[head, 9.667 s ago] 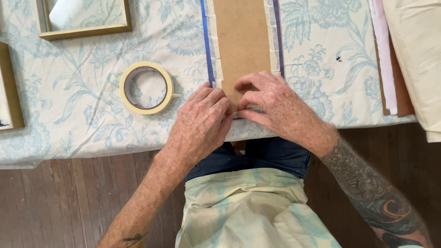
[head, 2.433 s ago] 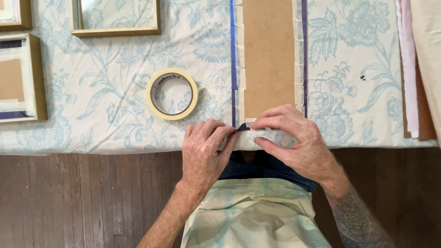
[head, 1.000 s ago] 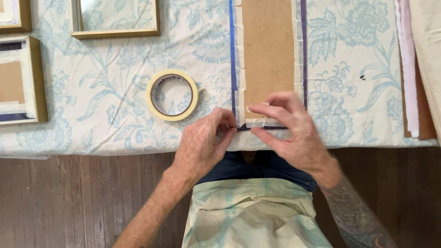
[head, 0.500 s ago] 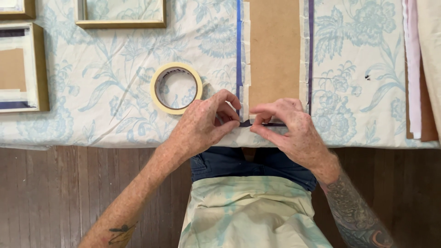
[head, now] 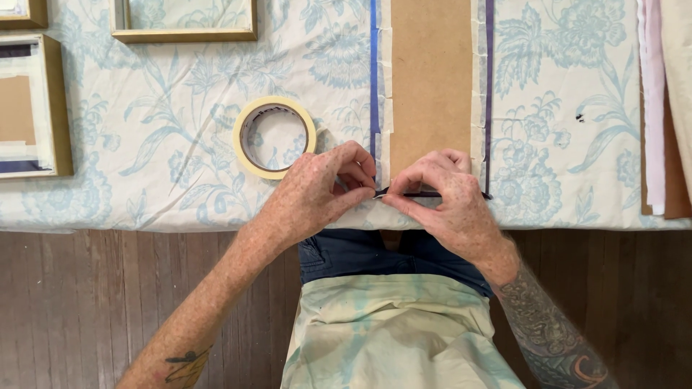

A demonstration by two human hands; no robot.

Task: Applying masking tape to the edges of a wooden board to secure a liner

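A long brown backing board (head: 430, 79) lies face up on the floral cloth, with pale tape strips and blue edges down both long sides. At its near end my left hand (head: 321, 191) and my right hand (head: 443, 198) meet, thumbs and forefingers pinched on the near edge of the board where a thin dark strip (head: 425, 194) shows between them. Whether the fingers hold the strip or a piece of tape I cannot tell. A roll of cream masking tape (head: 274, 137) lies flat just left of my left hand.
A table covered in pale blue floral cloth (head: 144, 180) ends just below my hands, with wooden floor beneath. Gold picture frames sit at the left edge (head: 43, 108) and at the top (head: 184, 21). Stacked boards and pale fabric (head: 667, 108) lie at the right.
Both hands have slid slightly up onto the board's near end, and my left fingers have closed in toward my right. The view has shifted a little to the right.
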